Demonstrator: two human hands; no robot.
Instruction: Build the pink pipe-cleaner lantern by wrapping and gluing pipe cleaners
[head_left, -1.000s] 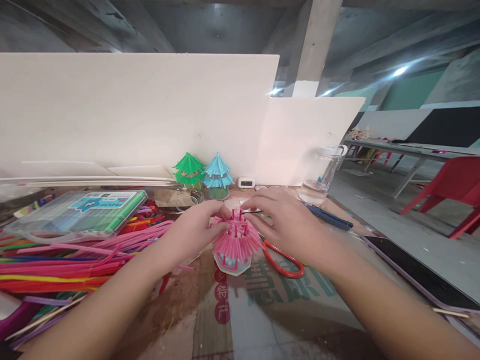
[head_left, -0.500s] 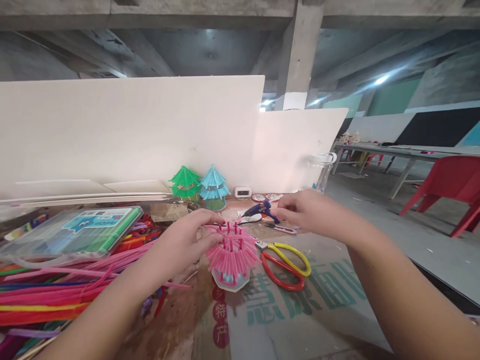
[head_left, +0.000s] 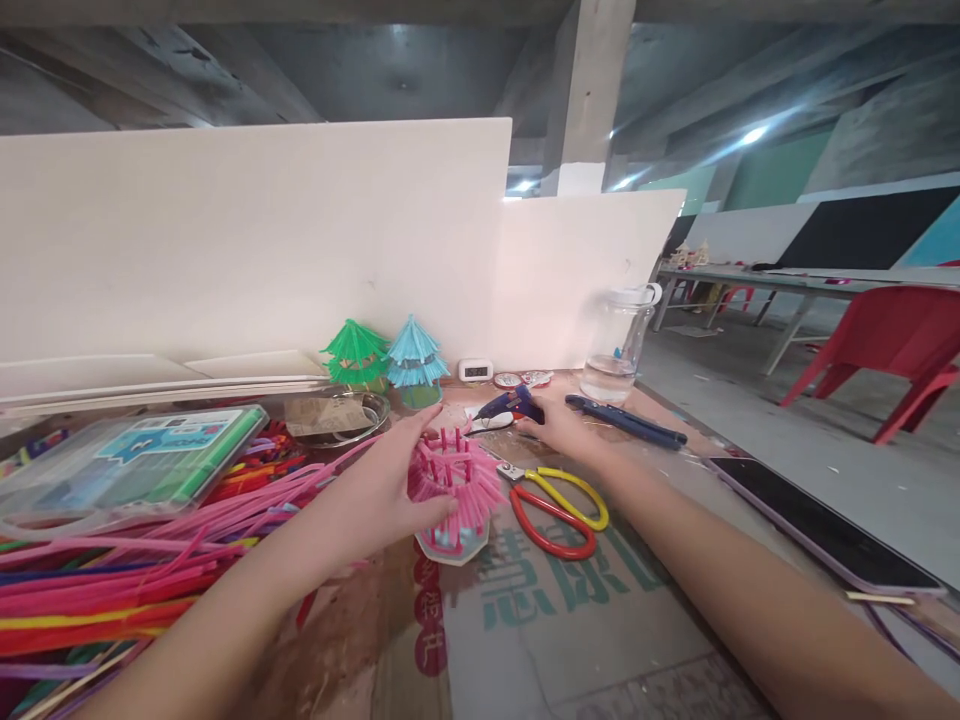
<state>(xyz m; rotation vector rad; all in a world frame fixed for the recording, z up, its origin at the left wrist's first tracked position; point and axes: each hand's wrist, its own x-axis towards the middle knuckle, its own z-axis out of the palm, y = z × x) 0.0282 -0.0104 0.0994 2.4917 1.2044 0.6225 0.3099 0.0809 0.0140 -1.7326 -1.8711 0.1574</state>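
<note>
A small pink pipe-cleaner model [head_left: 472, 480] with a tiered, fringed roof and upright posts stands on a pale polygonal base. My left hand [head_left: 397, 490] wraps its left side, thumb in front and fingers behind. Farther back lies a dark blue hot glue gun [head_left: 504, 404], nozzle pointing left. My right hand [head_left: 559, 428] is closed around its handle, which the fingers mostly hide. Between the hands and a little nearer, scissors [head_left: 559, 510] with one red and one yellow handle rest on the printed cardboard [head_left: 540, 640].
Pipe cleaners [head_left: 97, 590] and a clear plastic case [head_left: 135, 465] crowd the left. Green [head_left: 356, 355] and blue [head_left: 415, 360] pipe-cleaner models stand behind, beside a small clock [head_left: 475, 371]. Pliers [head_left: 626, 420], a water jug [head_left: 615, 350] and a phone [head_left: 817, 520] are on the right.
My right hand has come down and left onto the glue gun's handle. My left hand has closed further around the pink model, its thumb now lower in front. The view has tilted slightly.
</note>
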